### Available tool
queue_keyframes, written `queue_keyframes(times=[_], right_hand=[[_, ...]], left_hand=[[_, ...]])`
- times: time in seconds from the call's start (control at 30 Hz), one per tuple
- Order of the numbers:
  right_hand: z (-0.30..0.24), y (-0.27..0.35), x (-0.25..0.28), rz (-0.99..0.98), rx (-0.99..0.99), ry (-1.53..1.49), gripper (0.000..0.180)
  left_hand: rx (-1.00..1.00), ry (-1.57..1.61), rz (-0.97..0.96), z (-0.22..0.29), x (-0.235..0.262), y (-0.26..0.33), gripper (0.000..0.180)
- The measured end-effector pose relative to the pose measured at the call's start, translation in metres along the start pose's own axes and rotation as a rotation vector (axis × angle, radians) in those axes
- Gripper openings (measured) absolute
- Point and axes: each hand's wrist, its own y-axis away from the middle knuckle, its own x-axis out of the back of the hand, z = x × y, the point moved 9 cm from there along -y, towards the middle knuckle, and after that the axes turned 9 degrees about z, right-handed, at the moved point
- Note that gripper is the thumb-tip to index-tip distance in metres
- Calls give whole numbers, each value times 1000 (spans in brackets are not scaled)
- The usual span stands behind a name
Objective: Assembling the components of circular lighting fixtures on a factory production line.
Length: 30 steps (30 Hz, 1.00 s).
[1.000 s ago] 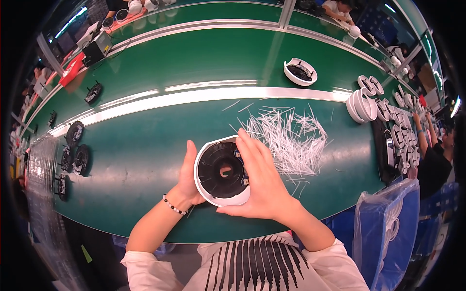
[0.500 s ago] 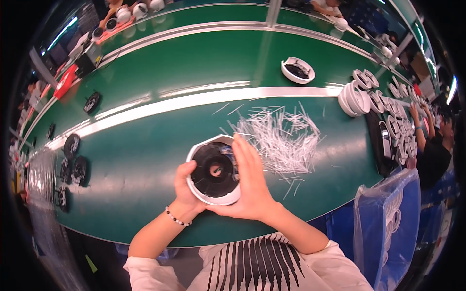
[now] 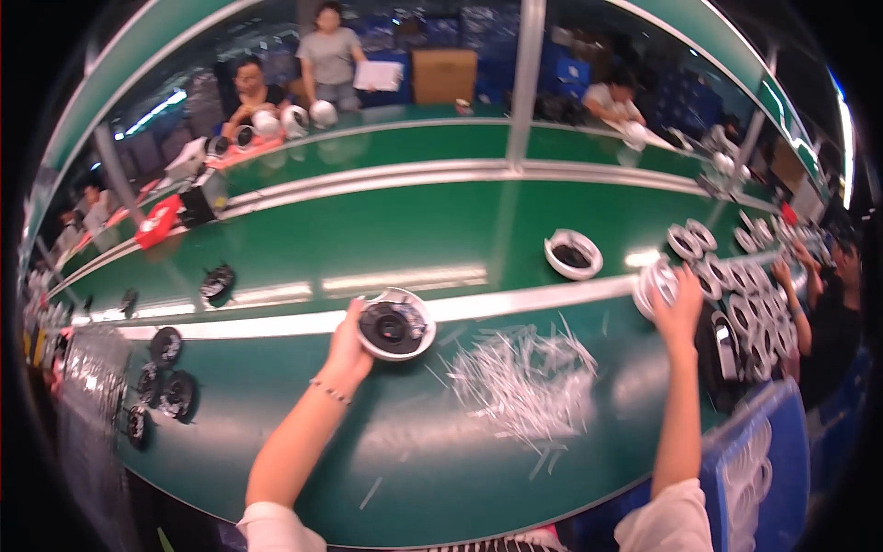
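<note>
My left hand (image 3: pixel 346 350) grips the left side of a white round housing (image 3: pixel 429 339), held over the near edge of the belt. A black disc with a central hole and some wiring fills the housing. Stretched out to the right, my right hand (image 3: pixel 681 308) has its fingers closed round a white ring-shaped housing (image 3: pixel 646 290) at the belt edge. Its fingers partly cover that housing. Between my arms lies a loose pile of thin white strips (image 3: pixel 524 382) on the green table (image 3: pixel 276 442).
Several black round parts (image 3: pixel 177 394) sit at the left. Another white housing with a black inside (image 3: pixel 573 258) rests on the belt. Rows of white rings (image 3: pixel 750 308) stand at the right, near a co-worker (image 3: pixel 832 304). A blue bin (image 3: pixel 786 432) is at the lower right.
My right hand has left the housing with the black disc and reached right to the white ring-shaped housing. My left hand has carried its housing forward. The view has tilted up.
</note>
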Motion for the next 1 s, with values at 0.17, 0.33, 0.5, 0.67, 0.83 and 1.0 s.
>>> queue_keyframes(times=[0.17,0.33,0.5,0.67,0.83,1.0], right_hand=[[72,38,-46,-296,-160,96,32],[87,39,-55,-271,-264,-162,13],[94,34,-74,-245,-200,-321,13],[140,7,-42,-118,-230,-89,22],[31,-38,18,137,35,-204,20],[-70,-39,62,122,146,-354,18]], left_hand=[[-147,24,130,11,0,-73,24],[-357,-95,268,16,0,-116,32],[-571,-403,348,47,23,-113,45],[-1106,-919,310,148,27,-6,34],[-1489,-1810,756,246,143,95,30],[-890,-1742,1260,326,307,160,30]])
